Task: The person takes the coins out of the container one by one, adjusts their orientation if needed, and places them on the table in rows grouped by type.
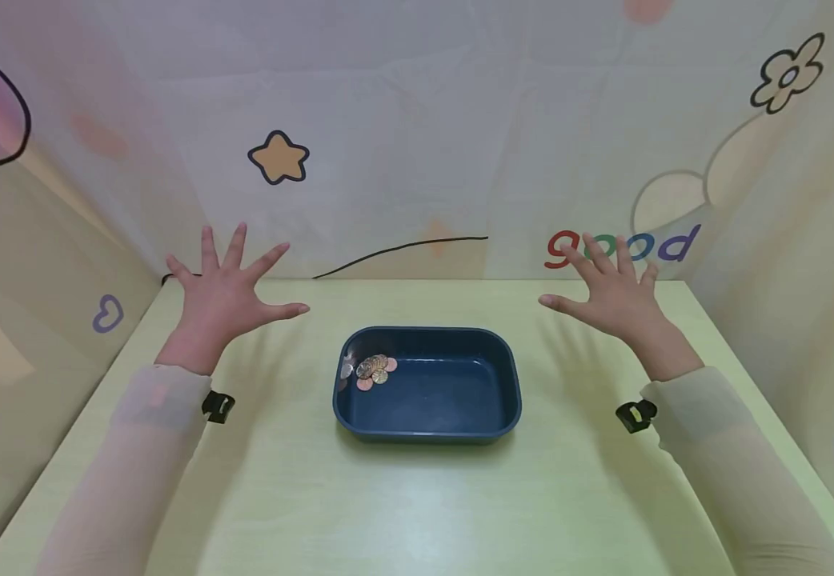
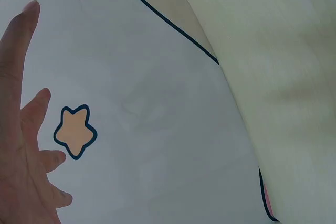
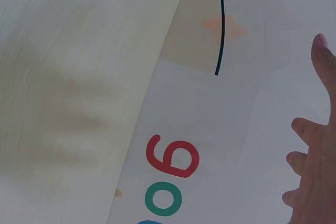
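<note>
In the head view, a dark blue rectangular tray [image 1: 431,436] sits on the table between the two hands. Several coins [image 1: 372,368], silver and copper coloured, lie overlapping in its left end. Left of the tray, the left hand [image 1: 221,300] is raised above the table with fingers spread, holding nothing. The right hand [image 1: 619,296] mirrors it on the other side, fingers also spread and holding nothing. Each wrist view shows part of its own hand, the left hand [image 2: 18,145] and the right hand [image 3: 317,166], against the backdrop.
The pale table [image 1: 417,500] runs back to a printed cloth backdrop [image 1: 402,144] with a star, a flower and the word "good". Cloth also hangs along both sides. A black strap device [image 1: 218,406] sits at the left wrist, and another strap device [image 1: 636,416] at the right.
</note>
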`<state>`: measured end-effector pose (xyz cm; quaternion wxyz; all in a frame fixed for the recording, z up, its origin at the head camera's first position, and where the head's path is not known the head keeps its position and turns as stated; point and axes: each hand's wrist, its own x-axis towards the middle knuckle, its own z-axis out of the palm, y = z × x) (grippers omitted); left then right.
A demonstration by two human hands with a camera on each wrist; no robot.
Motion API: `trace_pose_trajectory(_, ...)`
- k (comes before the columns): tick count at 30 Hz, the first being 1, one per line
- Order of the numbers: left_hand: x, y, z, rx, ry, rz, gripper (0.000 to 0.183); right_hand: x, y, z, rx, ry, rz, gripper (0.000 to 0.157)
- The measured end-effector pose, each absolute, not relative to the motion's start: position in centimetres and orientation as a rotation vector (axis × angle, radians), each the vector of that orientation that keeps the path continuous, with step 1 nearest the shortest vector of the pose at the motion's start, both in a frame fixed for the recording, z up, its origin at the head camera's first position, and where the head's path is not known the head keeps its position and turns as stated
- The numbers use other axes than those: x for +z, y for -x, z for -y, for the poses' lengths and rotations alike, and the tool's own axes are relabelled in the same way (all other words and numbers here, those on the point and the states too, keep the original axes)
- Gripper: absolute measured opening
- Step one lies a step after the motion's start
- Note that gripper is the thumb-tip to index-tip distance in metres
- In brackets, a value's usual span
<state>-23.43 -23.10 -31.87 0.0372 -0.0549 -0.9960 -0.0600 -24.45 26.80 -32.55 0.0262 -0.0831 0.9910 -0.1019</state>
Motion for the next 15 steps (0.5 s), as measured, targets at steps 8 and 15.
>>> trace_pose_trajectory(8,-32.5,23.3,23.3,-0.169,0.163,3.045,0.098,-33.0,24.0,-26.5,-0.344,0.248,-3.097,0.095)
trace_pose_trajectory(15,-33.2,22.9,23.5,-0.199,0.160,3.024,0.097,-33.7,23.6,-26.5,-0.356,0.229,-3.103,0.097)
